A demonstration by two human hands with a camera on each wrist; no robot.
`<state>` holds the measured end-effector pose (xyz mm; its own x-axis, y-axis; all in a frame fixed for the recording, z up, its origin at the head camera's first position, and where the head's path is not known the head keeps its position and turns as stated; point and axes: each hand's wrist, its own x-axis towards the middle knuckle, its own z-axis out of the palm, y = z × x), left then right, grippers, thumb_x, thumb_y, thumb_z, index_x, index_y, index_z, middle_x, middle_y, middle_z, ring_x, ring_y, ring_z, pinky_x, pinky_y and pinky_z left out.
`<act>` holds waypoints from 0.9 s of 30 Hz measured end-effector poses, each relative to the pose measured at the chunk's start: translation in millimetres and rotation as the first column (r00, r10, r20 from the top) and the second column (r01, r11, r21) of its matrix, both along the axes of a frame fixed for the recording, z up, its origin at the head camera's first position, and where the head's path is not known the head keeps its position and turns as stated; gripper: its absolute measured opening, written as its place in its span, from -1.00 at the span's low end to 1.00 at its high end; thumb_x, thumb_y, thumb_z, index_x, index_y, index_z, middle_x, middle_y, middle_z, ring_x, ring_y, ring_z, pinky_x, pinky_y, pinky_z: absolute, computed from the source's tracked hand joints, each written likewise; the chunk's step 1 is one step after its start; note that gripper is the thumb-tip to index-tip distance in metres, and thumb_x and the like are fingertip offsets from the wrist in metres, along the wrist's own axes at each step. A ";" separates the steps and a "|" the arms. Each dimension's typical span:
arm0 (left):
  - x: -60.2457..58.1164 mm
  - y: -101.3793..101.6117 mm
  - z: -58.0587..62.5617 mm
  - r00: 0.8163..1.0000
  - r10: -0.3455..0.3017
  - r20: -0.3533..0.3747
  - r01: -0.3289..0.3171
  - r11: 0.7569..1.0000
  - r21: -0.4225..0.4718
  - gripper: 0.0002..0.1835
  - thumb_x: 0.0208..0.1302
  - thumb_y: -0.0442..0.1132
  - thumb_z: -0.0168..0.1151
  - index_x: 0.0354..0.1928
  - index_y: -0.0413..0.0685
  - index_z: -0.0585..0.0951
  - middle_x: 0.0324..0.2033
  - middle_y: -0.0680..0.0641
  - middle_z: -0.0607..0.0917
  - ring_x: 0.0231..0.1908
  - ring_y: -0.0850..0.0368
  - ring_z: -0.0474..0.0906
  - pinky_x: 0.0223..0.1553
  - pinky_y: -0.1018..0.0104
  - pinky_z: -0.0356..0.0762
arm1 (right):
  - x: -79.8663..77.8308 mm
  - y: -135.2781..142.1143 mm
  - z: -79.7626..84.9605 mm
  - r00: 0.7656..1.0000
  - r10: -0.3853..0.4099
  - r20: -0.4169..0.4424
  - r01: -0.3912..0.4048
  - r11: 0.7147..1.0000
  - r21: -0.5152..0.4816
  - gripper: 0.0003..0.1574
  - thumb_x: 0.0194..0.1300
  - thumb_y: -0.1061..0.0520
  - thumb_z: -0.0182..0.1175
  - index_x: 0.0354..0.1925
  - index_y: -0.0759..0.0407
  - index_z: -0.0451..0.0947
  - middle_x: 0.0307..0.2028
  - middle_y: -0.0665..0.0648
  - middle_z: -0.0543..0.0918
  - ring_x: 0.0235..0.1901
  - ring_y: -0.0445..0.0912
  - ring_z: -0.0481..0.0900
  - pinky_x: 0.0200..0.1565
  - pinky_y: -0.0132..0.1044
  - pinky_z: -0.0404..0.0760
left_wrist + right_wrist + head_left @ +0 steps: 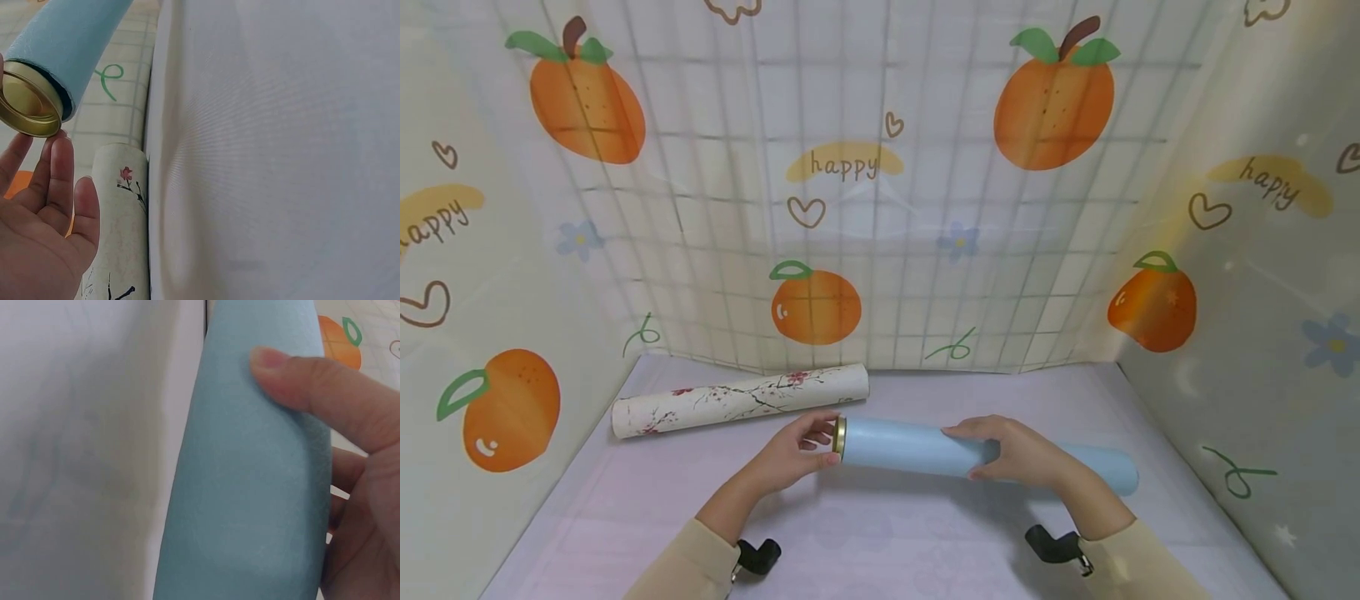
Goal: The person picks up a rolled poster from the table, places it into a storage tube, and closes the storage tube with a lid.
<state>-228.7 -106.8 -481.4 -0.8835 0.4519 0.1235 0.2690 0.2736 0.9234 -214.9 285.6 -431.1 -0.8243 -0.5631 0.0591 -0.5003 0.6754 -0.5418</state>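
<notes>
A long light-blue tube (895, 446) lies across the front of me, slanting slightly down to the right. My right hand (1024, 454) grips it around the middle, with the thumb (294, 378) pressed along its surface. At the tube's left end sits a gold metal lid (28, 103). The left wrist view shows its rim standing a little out from the tube edge, tilted. My left hand (788, 454) holds this lid by the rim between thumb and fingertips; the thumb is mostly cut off in the left wrist view.
Behind the left hand lies a white tube (737, 404) printed with red blossoms and dark branches. A pale cloth (865, 542) covers the table. Curtain-like sheets (940, 317) with orange prints enclose the back and both sides. A black wrist mount (758, 557) hangs at each sleeve.
</notes>
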 end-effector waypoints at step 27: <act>-1.2 -1.2 -9.5 1.000 -0.004 0.016 0.005 0.999 -0.044 -0.31 0.19 0.03 0.47 0.35 0.15 0.47 0.06 0.03 0.62 -0.01 0.06 0.52 0.12 0.05 0.48 | 3.3 -4.1 1.5 1.000 0.016 0.008 -0.016 1.000 0.017 -0.18 0.05 0.02 0.56 0.30 -0.14 0.55 0.26 0.08 0.56 0.25 0.15 0.48 0.17 0.15 0.50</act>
<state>-229.9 -108.0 -490.9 -0.8832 0.4606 0.0889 0.2553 0.3130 0.9148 -211.6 281.5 -429.6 -0.8153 -0.5774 0.0431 -0.5071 0.6761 -0.5346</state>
